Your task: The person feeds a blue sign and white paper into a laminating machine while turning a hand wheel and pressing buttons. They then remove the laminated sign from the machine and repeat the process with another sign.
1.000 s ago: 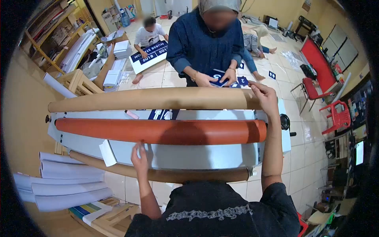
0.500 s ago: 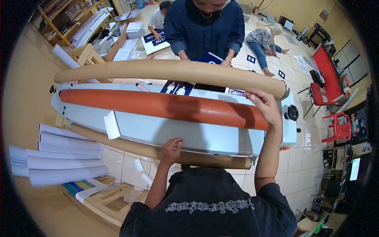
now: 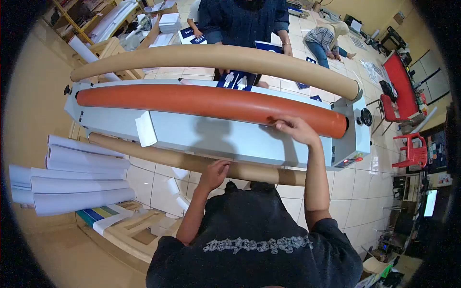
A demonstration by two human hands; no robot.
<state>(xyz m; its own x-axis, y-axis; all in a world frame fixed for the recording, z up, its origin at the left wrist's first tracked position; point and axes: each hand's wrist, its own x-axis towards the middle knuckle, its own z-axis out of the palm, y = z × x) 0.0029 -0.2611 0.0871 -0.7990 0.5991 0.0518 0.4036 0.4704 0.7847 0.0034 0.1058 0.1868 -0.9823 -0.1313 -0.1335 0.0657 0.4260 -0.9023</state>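
Note:
My right hand (image 3: 298, 130) is at the lower front of a long red-orange roller (image 3: 192, 102), thumb and forefinger pinched together against its edge. Whatever is between those fingertips is too small to make out. My left hand (image 3: 214, 175) is lower, at the front edge of the pale grey roller machine (image 3: 177, 139), beside a brown paper-covered roll (image 3: 187, 163). Its fingers are pressed together, and what they hold, if anything, is hidden. Another brown roll (image 3: 211, 58) spans the machine above the red one. A curled white sheet (image 3: 146, 128) sits on the machine's front left.
Across the machine stands a person in a dark blue shirt (image 3: 235, 26), near a dark blue restroom sign (image 3: 236, 80). White rolls (image 3: 81, 168) lie stacked at left by a wooden frame (image 3: 134, 230). Black hand knob (image 3: 366, 117) at the machine's right end. Another person sits on the floor behind.
My right hand has come down from near the upper brown roll to the red roller. My left hand has dropped to the front edge and its fingers have closed. The view has shifted.

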